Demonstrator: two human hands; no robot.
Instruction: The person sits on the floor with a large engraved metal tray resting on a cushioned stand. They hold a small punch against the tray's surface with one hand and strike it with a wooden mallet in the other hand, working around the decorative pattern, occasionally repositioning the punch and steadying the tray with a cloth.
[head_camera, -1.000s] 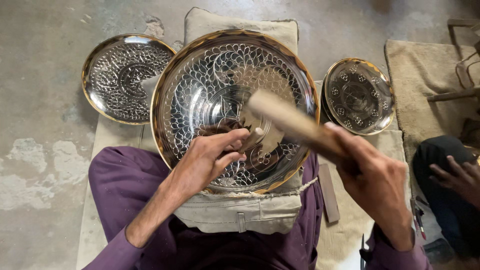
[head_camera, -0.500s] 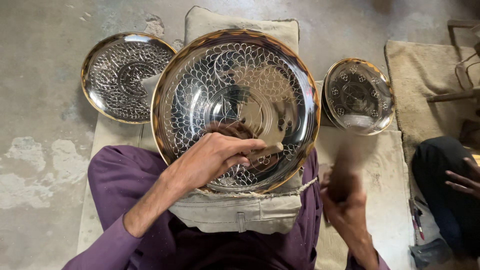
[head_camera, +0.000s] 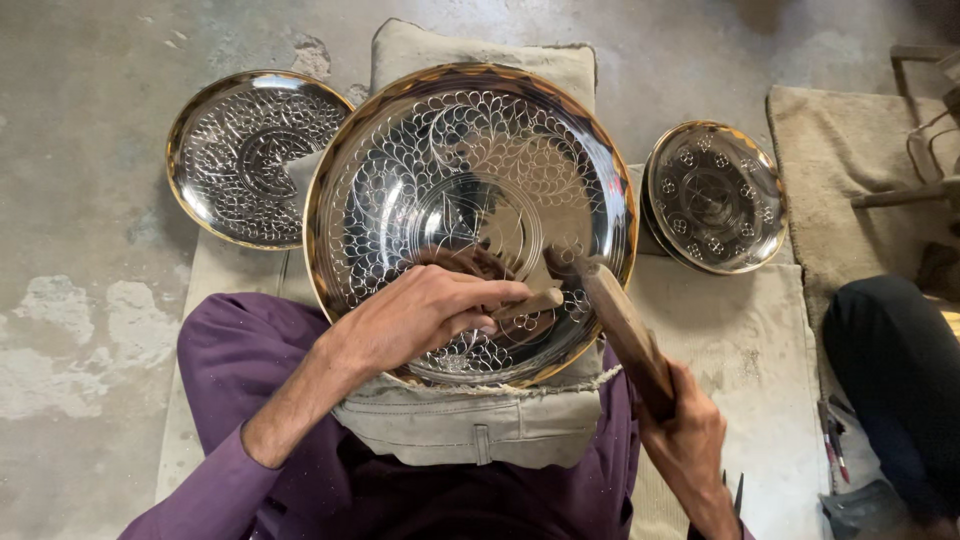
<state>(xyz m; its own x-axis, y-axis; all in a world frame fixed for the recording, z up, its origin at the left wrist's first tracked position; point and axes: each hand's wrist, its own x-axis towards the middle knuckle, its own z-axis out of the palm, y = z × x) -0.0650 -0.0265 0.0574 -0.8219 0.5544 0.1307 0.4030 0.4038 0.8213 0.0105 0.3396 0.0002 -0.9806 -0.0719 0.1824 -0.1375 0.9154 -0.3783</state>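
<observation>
While the left hand pinches a small chisel against the large engraved tray, fingertips curled closed, right hand gripping wooden mallet, head touching chisel's end.

Purple long sleeves are worn, pushed up on the left forearm nearest the large engraved tray; both hands are left bare.

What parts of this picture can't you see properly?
- Head view: the tip of the small tool on the big engraved plate is hidden by the left hand.
- The right hand covers the wooden mallet handle's end.
- The smaller plate is partly behind the big one.
- The person at right is cut off.
</observation>
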